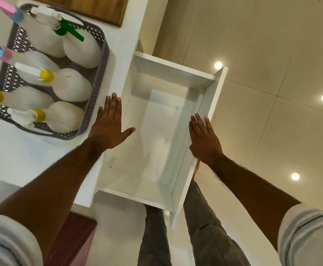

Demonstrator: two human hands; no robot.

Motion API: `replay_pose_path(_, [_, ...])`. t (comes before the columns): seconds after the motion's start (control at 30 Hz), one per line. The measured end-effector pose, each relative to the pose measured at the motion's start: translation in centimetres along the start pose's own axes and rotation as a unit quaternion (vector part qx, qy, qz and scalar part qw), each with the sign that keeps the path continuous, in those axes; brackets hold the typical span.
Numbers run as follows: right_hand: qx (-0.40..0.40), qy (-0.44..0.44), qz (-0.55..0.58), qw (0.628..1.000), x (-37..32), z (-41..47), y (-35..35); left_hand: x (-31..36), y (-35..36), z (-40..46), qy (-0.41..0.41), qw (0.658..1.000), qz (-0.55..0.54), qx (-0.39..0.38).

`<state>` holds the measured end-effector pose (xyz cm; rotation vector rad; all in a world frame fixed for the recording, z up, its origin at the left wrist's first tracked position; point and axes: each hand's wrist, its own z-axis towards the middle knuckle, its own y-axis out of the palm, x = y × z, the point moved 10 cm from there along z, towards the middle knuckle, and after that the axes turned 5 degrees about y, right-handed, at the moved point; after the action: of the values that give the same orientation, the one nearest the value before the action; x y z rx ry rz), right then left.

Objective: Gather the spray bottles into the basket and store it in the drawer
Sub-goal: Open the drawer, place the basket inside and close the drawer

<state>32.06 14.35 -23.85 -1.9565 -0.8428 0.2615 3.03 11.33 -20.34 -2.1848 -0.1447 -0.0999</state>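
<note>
Bottles [71, 87] lie packed in the grey basket [97, 89], which sits on the white worktop [22, 156] just beyond and to the left of our left hand [109, 127]. We count six or seven of them; the frame edge cuts some off. Each one lies on its side, its long axis running across the basket, with its rounded base toward our hands and its spray head pointing away from them to the left. One head is green [66, 30], three have yellow collars [46, 75], and two at the far edge show pink and blue. The basket's own long side runs parallel to the worktop's edge.

Our left hand is flat and spread, fingers together and thumb out, palm down near the worktop's edge with its fingertips close to the basket's corner; it grips nothing, and we cannot tell whether it touches the worktop.

Between our hands the white drawer [156, 131] stands pulled out, nothing inside it. Our right hand [204, 141] rests with fingers extended on the drawer's front panel [212, 96], the thumb tucked behind it.
</note>
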Motion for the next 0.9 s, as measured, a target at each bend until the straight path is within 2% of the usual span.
replay_pose_path(0.1, [-0.011, -0.003, -0.01, 1.0, 0.5, 0.3, 0.1, -0.2, -0.1, 0.0, 0.0, 1.0, -0.01, 0.008])
replay_pose_path(0.2, [-0.033, -0.009, 0.025, 0.999, 0.5, 0.9, -0.6, 0.1, -1.1, -0.7, -0.006, 0.994, -0.088, 0.068])
replay_pose_path(0.3, [-0.045, -0.013, 0.151, 0.987, 0.0, 2.6, -3.3, 0.5, -1.6, -3.1, -0.045, 0.973, -0.192, 0.122])
replay_pose_path(0.4, [-0.043, -0.042, 0.304, 0.951, -1.1, 5.3, -8.1, 0.3, -1.1, -7.7, -0.09, 0.95, -0.26, 0.146])
replay_pose_path(0.47, [-0.022, -0.068, 0.386, 0.92, -1.6, 7.6, -12.6, -0.7, -0.8, -10.9, -0.12, 0.935, -0.282, 0.181])
replay_pose_path(0.53, [0.022, -0.091, 0.426, 0.9, -2.0, 10.2, -17.6, -2.9, -0.2, -14.2, -0.191, 0.907, -0.308, 0.213])
replay_pose_path(0.57, [0.043, -0.097, 0.44, 0.891, -2.3, 11.5, -19.9, -4.3, 0.3, -15.8, -0.238, 0.884, -0.333, 0.223])
replay_pose_path(0.63, [0.069, -0.092, 0.48, 0.87, -2.6, 14.3, -24.1, -7.1, 1.4, -18.4, -0.326, 0.81, -0.416, 0.253])
replay_pose_path(0.73, [0.073, -0.078, 0.517, 0.849, -3.0, 18.5, -29.1, -10.8, 1.6, -21.1, -0.415, 0.646, -0.538, 0.347])
replay_pose_path(0.83, [0.065, -0.077, 0.523, 0.846, -4.3, 22.3, -32.9, -13.8, 1.4, -21.3, -0.46, 0.523, -0.6, 0.394])
replay_pose_path(0.9, [0.054, -0.085, 0.511, 0.853, -5.8, 24.4, -34.8, -15.6, 1.1, -20.6, -0.459, 0.464, -0.638, 0.409])
